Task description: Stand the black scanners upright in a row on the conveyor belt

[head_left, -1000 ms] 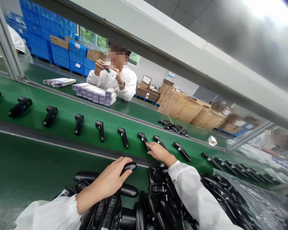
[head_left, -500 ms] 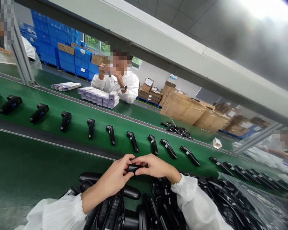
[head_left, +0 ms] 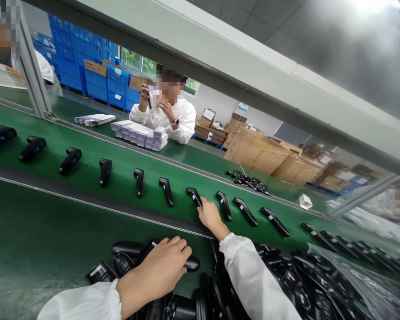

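My right hand [head_left: 210, 218] reaches onto the green belt, its fingers closed around the lower end of a black gun-shaped handheld device [head_left: 192, 194]. The device's angled head, with a small pale label, sticks out beyond the fingers. Nearer to me, my left hand [head_left: 165, 262] lies palm down over a pile of black device parts [head_left: 216, 293], fingers curled. A rounded black piece [head_left: 192, 264] shows beside its fingertips. Whatever the left palm covers is hidden.
More black devices lie spaced along the conveyor belt [head_left: 153, 209]. Clear plastic film [head_left: 360, 275] covers parts at right. Across the belt, a person in white [head_left: 183, 115] sits behind stacked small boxes [head_left: 138, 134]. A metal post [head_left: 33, 75] rises at left.
My hands have parted from the short black piece held between them. The right moved forward to a device on the belt; the left dropped to the pile. Belt devices have shifted right.
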### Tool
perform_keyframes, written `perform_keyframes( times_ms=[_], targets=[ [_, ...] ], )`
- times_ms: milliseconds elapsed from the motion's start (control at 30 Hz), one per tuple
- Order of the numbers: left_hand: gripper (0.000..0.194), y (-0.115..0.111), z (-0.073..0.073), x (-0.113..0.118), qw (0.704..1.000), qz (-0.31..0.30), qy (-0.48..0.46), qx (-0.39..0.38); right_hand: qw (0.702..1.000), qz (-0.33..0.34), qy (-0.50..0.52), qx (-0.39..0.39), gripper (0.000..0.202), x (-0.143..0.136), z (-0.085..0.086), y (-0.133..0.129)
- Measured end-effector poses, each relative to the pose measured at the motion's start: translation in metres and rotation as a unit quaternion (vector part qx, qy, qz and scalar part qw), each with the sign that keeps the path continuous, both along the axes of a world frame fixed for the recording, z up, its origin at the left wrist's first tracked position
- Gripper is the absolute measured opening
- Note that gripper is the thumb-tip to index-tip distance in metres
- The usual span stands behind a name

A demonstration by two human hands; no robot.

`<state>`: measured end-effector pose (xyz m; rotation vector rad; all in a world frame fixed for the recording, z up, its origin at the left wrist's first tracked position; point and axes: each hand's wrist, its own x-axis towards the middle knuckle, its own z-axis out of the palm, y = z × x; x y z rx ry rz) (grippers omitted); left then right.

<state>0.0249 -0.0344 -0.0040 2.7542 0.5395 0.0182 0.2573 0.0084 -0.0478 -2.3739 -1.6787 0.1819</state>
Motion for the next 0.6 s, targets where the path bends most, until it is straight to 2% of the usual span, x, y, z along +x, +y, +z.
perform_keyframes(
  times_ms=[100, 200, 333, 400, 500, 600],
  targets=[
    [0.02, 0.004, -0.006, 0.002, 1.0, 0.016, -0.019, -0.001, 0.999, -0.03, -0.011, -0.002, 0.043, -0.001, -0.006, 0.004],
    [0.017, 0.009, -0.008, 0.001, 0.999, 0.035, -0.037, -0.009, 0.999, -0.045, -0.015, -0.004, 0.043, 0.006, -0.007, 0.002],
    [0.022, 0.021, -0.006, -0.003, 0.995, 0.085, -0.053, -0.031, 1.0, -0.02, -0.019, -0.01, 0.051, 0.021, 0.006, -0.013],
    [0.027, 0.028, -0.005, -0.006, 0.989, 0.115, -0.067, -0.057, 0.999, -0.002, -0.015, 0.034, 0.056, 0.024, 0.018, -0.025],
    [0.028, 0.038, -0.005, -0.009, 0.981, 0.123, -0.117, -0.091, 0.987, 0.074, 0.109, 0.096, 0.051, 0.011, 0.037, -0.042],
    [0.028, 0.043, -0.003, -0.01, 0.975, 0.1, -0.17, -0.103, 0.939, 0.198, 0.279, 0.041, 0.046, -0.018, 0.052, -0.053]
  ],
)
